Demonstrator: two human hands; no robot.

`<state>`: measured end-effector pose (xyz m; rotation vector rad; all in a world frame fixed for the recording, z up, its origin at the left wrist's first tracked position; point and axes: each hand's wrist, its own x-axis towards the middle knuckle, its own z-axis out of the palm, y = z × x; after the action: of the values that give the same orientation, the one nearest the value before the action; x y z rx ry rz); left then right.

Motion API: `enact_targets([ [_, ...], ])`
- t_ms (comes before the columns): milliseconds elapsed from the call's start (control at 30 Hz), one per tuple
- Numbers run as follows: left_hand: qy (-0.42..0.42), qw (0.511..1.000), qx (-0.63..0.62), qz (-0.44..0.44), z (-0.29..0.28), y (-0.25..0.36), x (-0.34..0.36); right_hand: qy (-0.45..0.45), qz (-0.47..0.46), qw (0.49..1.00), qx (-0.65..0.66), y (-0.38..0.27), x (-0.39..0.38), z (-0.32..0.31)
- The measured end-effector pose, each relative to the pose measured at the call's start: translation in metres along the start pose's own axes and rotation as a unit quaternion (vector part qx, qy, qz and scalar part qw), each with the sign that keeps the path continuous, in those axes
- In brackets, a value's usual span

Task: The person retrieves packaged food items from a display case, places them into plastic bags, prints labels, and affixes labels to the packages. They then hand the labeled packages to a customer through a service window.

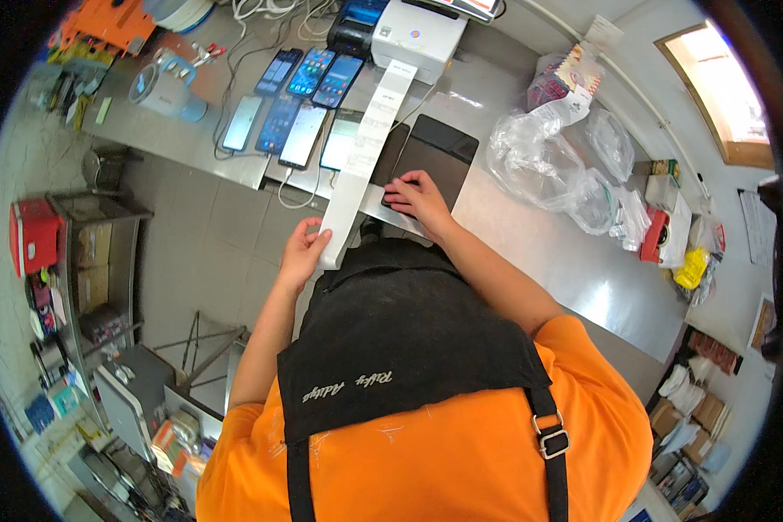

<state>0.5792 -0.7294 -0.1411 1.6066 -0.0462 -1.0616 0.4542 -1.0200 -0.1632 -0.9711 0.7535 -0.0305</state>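
Note:
A long white printed paper strip (351, 190) runs from the white label printer (416, 39) down over the table edge. My left hand (304, 252) pinches the strip's lower end near my apron. At the table's front edge, my right hand (419, 202) has its fingers bent over a dark object that they mostly hide. Just beyond it lie a dark phone-like device (395, 155) and a dark brown flat panel (442, 157) with a black top band. Left of the strip, several smartphones (303, 135) lie in two rows, most with lit screens.
Cables (235, 65) trail behind the phones. A clear blue-tinted jug (158, 87) stands to the left. Clear plastic bags (539, 161) pile up on the metal table's right side. A metal shelf (104, 209) with a red box (36, 233) stands at the left.

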Motion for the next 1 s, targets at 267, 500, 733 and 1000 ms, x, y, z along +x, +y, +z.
enact_targets([
  [267, 0.045, 0.999, 0.017, 0.020, 0.038, -0.027, -0.072, -0.021, -0.031, 0.999, -0.032, 0.005, 0.010, 0.049],
  [500, 0.127, 0.987, 0.092, -0.027, 0.020, -0.075, -0.149, -0.014, -0.058, 0.998, -0.031, 0.028, 0.027, 0.038],
  [733, 0.181, 0.960, 0.213, -0.023, -0.029, -0.130, -0.202, -0.008, -0.078, 0.993, -0.091, 0.031, 0.037, 0.024],
  [1000, 0.190, 0.967, 0.170, -0.006, -0.115, -0.214, -0.226, -0.013, -0.055, 0.998, -0.021, 0.006, 0.050, 0.024],
])
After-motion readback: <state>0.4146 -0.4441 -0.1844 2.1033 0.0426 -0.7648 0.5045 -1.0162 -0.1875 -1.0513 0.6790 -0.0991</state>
